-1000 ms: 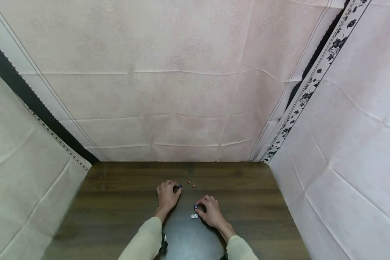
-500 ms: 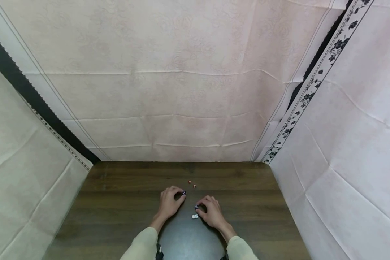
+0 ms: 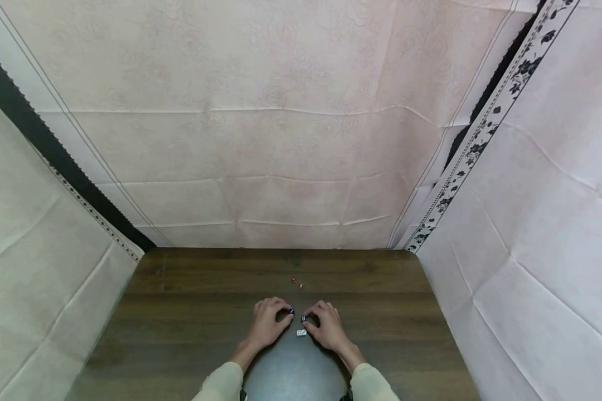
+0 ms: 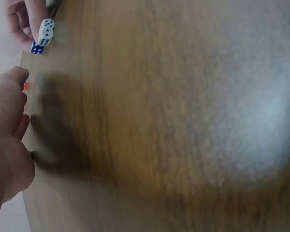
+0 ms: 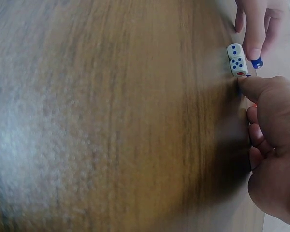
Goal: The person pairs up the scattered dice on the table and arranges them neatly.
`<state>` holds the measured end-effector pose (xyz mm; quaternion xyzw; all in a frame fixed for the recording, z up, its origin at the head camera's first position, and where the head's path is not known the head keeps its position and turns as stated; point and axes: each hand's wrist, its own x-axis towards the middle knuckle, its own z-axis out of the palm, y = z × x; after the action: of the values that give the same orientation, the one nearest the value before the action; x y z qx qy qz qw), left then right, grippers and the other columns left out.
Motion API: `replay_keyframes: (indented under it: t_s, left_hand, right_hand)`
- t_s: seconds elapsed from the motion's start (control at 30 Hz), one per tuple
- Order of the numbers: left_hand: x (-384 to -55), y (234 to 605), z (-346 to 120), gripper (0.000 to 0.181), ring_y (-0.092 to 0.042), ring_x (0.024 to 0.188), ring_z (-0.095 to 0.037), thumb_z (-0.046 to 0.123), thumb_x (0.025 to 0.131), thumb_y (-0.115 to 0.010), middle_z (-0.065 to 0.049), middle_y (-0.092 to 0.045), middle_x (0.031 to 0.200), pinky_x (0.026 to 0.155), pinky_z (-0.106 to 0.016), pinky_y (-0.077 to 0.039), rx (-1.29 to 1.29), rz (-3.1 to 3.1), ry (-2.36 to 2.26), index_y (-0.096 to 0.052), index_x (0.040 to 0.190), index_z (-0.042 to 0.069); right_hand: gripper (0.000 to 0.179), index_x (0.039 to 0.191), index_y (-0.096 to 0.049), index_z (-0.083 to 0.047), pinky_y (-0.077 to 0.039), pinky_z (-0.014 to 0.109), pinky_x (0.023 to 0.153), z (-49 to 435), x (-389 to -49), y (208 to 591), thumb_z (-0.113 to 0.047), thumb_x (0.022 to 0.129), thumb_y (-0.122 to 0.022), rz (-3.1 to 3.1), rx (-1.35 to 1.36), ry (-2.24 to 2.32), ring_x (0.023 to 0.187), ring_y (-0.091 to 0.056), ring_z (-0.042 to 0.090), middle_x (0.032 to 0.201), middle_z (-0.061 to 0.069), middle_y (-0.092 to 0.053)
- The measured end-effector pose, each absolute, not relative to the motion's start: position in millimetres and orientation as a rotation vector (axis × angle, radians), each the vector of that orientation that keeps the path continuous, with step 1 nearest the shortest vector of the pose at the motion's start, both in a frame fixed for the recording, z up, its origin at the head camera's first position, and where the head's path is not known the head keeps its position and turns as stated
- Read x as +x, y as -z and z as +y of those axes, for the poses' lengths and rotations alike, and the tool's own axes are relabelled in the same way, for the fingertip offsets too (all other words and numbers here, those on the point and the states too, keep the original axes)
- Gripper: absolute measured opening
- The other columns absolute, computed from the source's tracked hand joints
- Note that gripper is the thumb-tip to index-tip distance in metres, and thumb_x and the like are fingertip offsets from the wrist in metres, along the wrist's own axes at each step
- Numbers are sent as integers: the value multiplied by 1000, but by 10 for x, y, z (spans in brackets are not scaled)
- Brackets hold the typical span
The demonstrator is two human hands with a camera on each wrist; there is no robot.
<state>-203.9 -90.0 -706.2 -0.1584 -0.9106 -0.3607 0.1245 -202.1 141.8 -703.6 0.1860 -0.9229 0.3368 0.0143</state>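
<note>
My left hand (image 3: 270, 324) pinches a blue die (image 3: 291, 311) between thumb and fingers; in the right wrist view this blue die (image 5: 257, 62) shows white pips. Facing it, my right hand (image 3: 326, 326) has thumb and fingertips on either side of a second blue die (image 3: 303, 319). That one is plainer in the left wrist view, a blue die (image 4: 36, 48) beside the white dice (image 4: 46, 32). Two white dice (image 3: 301, 333) stand side by side, touching, just in front of the right thumb. A small gap separates the two blue dice.
Farther back on the brown wooden table (image 3: 190, 312) lie two small red dice, one red die (image 3: 293, 279) slightly behind the other red die (image 3: 301, 286). Pale cloth (image 3: 301, 167) hangs behind the table's back edge and along both sides.
My left hand has moved right and toward the body with its blue die, coming close to the right hand. The right hand, white dice and red dice have stayed put.
</note>
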Motion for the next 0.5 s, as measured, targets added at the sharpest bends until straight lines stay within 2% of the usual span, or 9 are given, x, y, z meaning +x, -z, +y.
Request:
replay_keyframes:
  t_s: [0.5]
  left_hand:
    - [-1985,7127,-815,11,-69,117,-28,23,95,-94,2,-80,115,109,-67,-42,-550,-2699,980,-87,103,21]
  right_hand:
    - [13,116,-82,-22,-43,38,92,1418,-2023,7052,-24,103,-85,-2878,579,-1042,103,-57,14,113,-4,-71]
